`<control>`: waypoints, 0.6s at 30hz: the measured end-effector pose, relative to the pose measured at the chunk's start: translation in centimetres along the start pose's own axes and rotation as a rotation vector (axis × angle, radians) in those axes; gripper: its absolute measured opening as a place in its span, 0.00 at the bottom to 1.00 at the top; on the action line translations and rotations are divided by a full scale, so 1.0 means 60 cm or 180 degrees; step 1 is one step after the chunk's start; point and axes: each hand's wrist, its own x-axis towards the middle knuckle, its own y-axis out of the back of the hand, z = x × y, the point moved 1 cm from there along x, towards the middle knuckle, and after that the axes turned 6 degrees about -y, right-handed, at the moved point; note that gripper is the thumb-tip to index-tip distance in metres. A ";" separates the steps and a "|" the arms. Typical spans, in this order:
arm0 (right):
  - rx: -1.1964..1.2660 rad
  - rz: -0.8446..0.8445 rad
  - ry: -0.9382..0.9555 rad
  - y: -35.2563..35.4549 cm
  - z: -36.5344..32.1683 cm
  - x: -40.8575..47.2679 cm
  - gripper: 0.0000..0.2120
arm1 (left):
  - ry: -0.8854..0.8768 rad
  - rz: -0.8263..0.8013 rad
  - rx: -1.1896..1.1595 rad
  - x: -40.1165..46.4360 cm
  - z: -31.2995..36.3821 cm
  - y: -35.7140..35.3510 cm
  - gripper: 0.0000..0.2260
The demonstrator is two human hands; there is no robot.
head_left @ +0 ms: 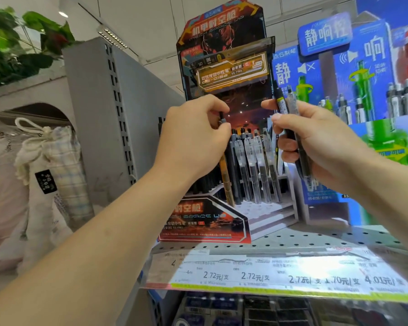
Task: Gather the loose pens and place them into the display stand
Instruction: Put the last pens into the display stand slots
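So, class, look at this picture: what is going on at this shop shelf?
A person is restocking a pen display stand on a perforated metal shelf. The left hand pinches one pen by its top and is lowering it in beside the row of pens already standing upright there. The right hand holds a small bunch of loose pens in its grip, waiting their turn. A strip of price tags runs along the shelf's front edge.
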 end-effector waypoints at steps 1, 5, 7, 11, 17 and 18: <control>0.0039 0.0011 -0.0032 0.000 0.001 0.000 0.12 | -0.0032 -0.0078 0.0077 0.000 0.001 -0.003 0.08; 0.0323 -0.0005 -0.0141 -0.003 0.002 0.000 0.14 | -0.0156 -0.0319 0.0290 0.001 0.006 -0.010 0.09; 0.0376 -0.0010 -0.0195 -0.004 0.003 0.000 0.14 | -0.0112 -0.0341 0.0277 0.003 0.006 -0.011 0.09; 0.0315 -0.0027 -0.0247 -0.005 0.005 0.001 0.12 | 0.0036 -0.0289 0.0173 0.004 0.000 -0.014 0.08; 0.0310 -0.0034 -0.0278 -0.003 0.005 0.001 0.12 | 0.0026 -0.0406 0.0235 -0.001 -0.001 -0.022 0.07; 0.0315 -0.0043 -0.0287 -0.003 0.005 0.001 0.11 | 0.0021 -0.0487 0.0258 -0.001 -0.001 -0.024 0.07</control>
